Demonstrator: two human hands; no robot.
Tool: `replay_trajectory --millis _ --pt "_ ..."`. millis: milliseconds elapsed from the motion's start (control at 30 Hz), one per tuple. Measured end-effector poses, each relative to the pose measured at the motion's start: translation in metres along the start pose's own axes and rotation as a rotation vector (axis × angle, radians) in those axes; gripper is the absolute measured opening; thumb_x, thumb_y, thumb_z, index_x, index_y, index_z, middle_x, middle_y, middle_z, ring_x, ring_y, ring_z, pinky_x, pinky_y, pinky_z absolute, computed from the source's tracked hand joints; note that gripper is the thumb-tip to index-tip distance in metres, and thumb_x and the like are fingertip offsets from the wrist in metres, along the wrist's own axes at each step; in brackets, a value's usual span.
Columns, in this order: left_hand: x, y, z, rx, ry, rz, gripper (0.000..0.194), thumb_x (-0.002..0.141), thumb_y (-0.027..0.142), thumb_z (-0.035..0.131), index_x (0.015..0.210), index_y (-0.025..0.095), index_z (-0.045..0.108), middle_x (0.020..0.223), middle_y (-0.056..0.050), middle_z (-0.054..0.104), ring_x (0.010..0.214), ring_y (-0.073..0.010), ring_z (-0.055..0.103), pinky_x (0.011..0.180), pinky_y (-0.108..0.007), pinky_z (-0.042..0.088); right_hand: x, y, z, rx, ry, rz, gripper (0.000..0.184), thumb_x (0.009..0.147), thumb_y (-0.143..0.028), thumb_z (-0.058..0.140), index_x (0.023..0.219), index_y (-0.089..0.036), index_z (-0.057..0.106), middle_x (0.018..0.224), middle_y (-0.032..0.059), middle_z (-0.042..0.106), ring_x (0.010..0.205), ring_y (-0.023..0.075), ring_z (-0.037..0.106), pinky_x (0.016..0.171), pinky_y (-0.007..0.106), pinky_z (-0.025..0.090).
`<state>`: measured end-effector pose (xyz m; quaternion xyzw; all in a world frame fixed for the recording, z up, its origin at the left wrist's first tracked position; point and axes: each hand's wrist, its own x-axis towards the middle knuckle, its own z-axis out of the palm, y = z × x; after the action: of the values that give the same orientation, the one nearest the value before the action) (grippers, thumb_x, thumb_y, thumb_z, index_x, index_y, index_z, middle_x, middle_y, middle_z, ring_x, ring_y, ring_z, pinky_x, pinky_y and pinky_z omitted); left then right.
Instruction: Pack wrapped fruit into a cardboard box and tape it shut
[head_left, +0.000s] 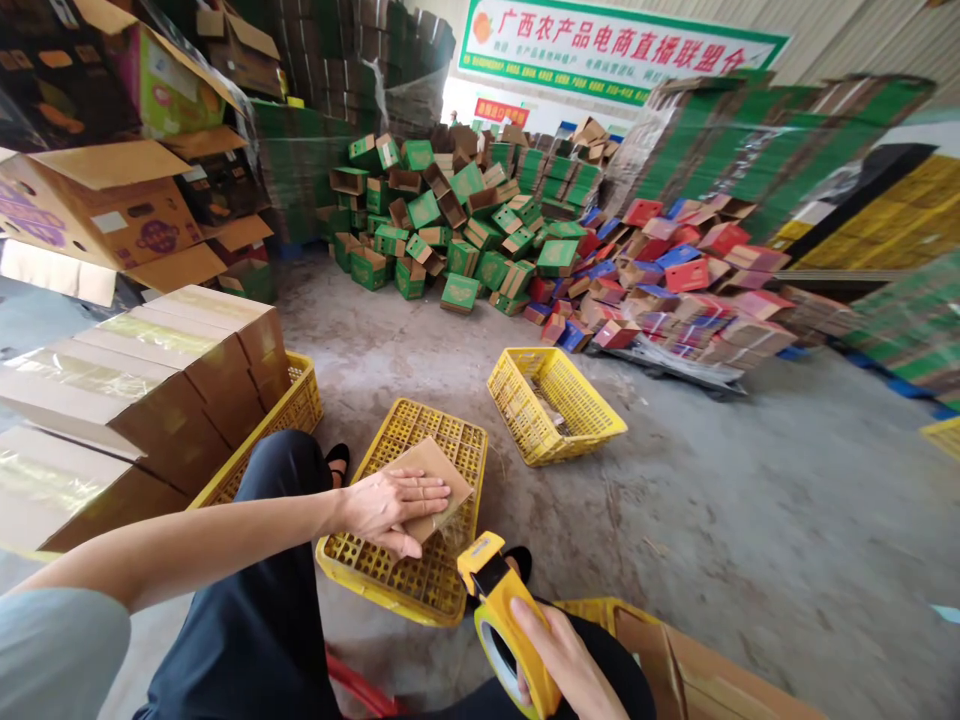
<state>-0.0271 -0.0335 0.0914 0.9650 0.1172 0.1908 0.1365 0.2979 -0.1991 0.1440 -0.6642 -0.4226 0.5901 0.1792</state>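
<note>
My left hand (401,503) lies flat, palm down, on a small brown cardboard box (439,465). That box rests on an upturned yellow plastic crate (427,412) between my legs. In my right hand (551,640) is a yellow tape dispenser (506,600) with a roll of tape on it, its head held just off the crate's near right corner. The fingers of that hand wrap around the dispenser and are partly hidden by it. My left hand's fingers are stretched out over the box top.
To the left, taped cardboard boxes (225,350) are stacked in a yellow crate (304,395). Another yellow crate (555,405) stands on the floor ahead. Heaps of green boxes (461,290) and red-and-blue boxes (686,275) lie farther back. More cardboard (705,670) sits by my right leg.
</note>
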Motion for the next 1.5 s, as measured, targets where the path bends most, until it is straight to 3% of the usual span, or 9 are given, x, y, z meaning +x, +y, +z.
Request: replay_trajectory --millis 233,633,1133,1333,1500 --pt "0.001 0.006 -0.003 0.013 0.011 0.005 0.084 0.098 0.069 0.048 0.163 0.017 0.03 0.159 -0.015 0.045 0.151 -0.03 0.038 0.127 -0.046 0.026 0.006 -0.001 0.009 0.011 -0.02 0.002 0.066 0.08 -0.083 0.058 0.094 -0.019 0.061 0.058 -0.0005 0.065 0.05 0.018 0.065 0.051 0.026 0.052" --pt "0.0 0.001 -0.005 0.015 -0.037 -0.002 0.077 0.099 0.068 0.047 0.16 0.024 0.036 0.161 -0.011 0.044 0.152 -0.0284 0.037 0.128 -0.044 0.022 -0.009 0.004 -0.001 0.036 -0.017 -0.019 0.071 0.075 -0.087 0.059 0.096 -0.019 0.065 0.061 0.0005 0.065 0.053 0.0183 0.066 0.05 0.025 0.052" --pt "0.001 0.002 -0.005 0.051 -0.022 -0.007 0.077 0.099 0.07 0.044 0.161 0.027 0.034 0.163 -0.011 0.042 0.152 -0.0281 0.038 0.127 -0.044 0.025 -0.052 0.02 -0.01 0.011 0.074 0.113 0.061 0.077 -0.08 0.063 0.097 -0.022 0.064 0.061 -0.0001 0.066 0.055 0.0197 0.068 0.053 0.026 0.053" --pt "0.0 0.003 -0.003 0.056 -0.017 0.0 0.077 0.098 0.071 0.043 0.161 0.027 0.035 0.162 -0.011 0.043 0.151 -0.029 0.039 0.126 -0.044 0.026 -0.043 0.021 -0.01 -0.005 0.026 0.117 0.059 0.08 -0.079 0.061 0.096 -0.022 0.061 0.058 -0.001 0.065 0.054 0.0197 0.068 0.053 0.026 0.053" --pt "0.001 0.009 -0.003 0.037 -0.011 -0.015 0.081 0.097 0.073 0.041 0.162 0.027 0.032 0.162 -0.011 0.042 0.152 -0.0289 0.038 0.127 -0.044 0.024 -0.006 0.031 0.0 -0.062 -0.029 0.084 0.057 0.085 -0.078 0.055 0.093 -0.022 0.06 0.054 -0.0009 0.063 0.048 0.0197 0.065 0.049 0.028 0.053"
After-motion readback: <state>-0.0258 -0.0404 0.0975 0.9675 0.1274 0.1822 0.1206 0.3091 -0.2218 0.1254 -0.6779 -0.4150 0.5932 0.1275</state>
